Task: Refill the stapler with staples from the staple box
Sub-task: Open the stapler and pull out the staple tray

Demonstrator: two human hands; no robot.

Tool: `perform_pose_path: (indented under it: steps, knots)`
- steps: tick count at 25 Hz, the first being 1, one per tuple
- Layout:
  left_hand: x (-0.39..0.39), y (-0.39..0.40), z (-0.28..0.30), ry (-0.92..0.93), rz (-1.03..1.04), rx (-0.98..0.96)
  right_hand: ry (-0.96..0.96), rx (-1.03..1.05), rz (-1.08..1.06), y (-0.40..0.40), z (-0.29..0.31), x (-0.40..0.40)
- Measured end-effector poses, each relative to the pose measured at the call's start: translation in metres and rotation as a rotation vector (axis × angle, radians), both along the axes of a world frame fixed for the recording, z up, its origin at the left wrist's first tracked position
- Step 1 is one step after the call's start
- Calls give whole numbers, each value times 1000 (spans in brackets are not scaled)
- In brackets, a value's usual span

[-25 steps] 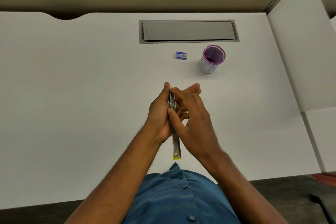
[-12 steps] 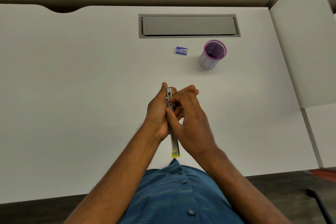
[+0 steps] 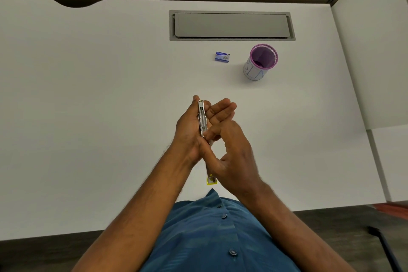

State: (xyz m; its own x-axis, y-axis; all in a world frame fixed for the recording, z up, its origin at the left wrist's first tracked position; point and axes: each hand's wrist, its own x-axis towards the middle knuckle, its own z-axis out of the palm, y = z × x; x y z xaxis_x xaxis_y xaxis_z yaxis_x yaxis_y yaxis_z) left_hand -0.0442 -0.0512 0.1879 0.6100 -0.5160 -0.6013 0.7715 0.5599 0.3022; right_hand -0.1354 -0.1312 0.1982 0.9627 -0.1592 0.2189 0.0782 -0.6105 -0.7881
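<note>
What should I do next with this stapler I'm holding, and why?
Probably free the right hand and reach forward for the staple box. The stapler looks opened out long, held in the left hand with its metal channel facing up, and I can't see any staples in it. The box lies on the desk, beside the purple cup, untouched.

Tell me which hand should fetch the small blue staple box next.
Probably the right hand: it only pinches the opened metal stapler, which the left hand cradles. The small blue staple box lies ahead, slightly to the right.
</note>
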Motion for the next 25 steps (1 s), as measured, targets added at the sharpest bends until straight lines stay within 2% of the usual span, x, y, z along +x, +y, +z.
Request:
perform_pose_path:
  steps: [6, 12, 16, 20, 25]
  knots:
    - [-6, 5, 3, -82, -103, 63, 233, 296, -88, 3, 8, 13]
    - [-8, 6, -18, -110, -163, 177, 342, 147, -27, 4, -8, 17]
    - [-6, 5, -33, -151, -111, 267, 319, 60, 9, 10, -16, 22]
    - [-5, 4, -43, -161, -48, 323, 368, 230, -9, 10, -28, 25]
    - [-2, -4, -62, -238, 0, 489, 472, 504, -140, 6, -54, 28]
